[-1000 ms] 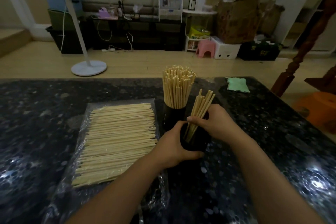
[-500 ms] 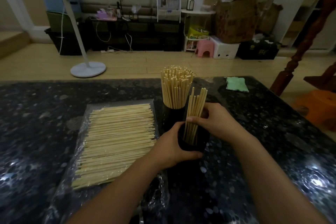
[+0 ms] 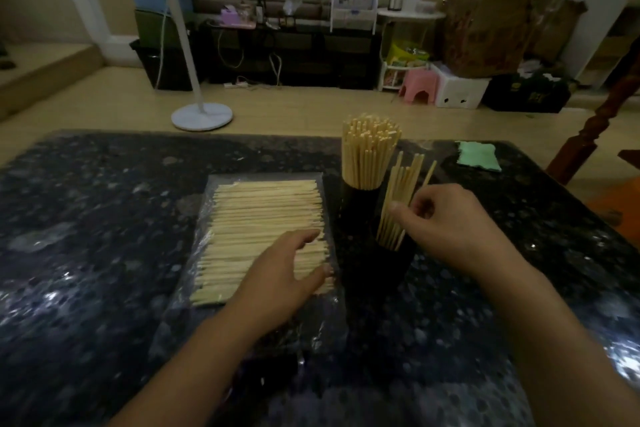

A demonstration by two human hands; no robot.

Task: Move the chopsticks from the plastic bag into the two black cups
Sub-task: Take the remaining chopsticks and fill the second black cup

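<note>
Black cups: two, touching or nearly so; the far cup (image 3: pixel 358 208) stands upright, the near cup (image 3: pixel 391 263) just in front of it and slightly right.
Far cup's load: a dense bundle of chopsticks (image 3: pixel 369 156), too many to count, long axes near vertical, tips up.
Near cup's load: a small bunch (image 3: pixel 398 204), roughly a dozen, leaning, tops tilted up and to the right; one stick stands apart at the right.
Plastic bag (image 3: pixel 201 253): one, clear, lying flat just left of the cups on the dark speckled table (image 3: pixel 86 236).
Loose chopsticks (image 3: pixel 263 218): one flat layer on the bag, uncounted, long axes running left to right, ends toward the cups.
Left hand (image 3: pixel 277 284): fingers spread and relaxed, resting on the near end of the flat layer, gripping nothing.
Right hand (image 3: pixel 446 225): thumb and fingers curled round the small bunch above the near cup's rim.
Green cloth (image 3: pixel 478 156): one, right of the far cup, well apart.
</note>
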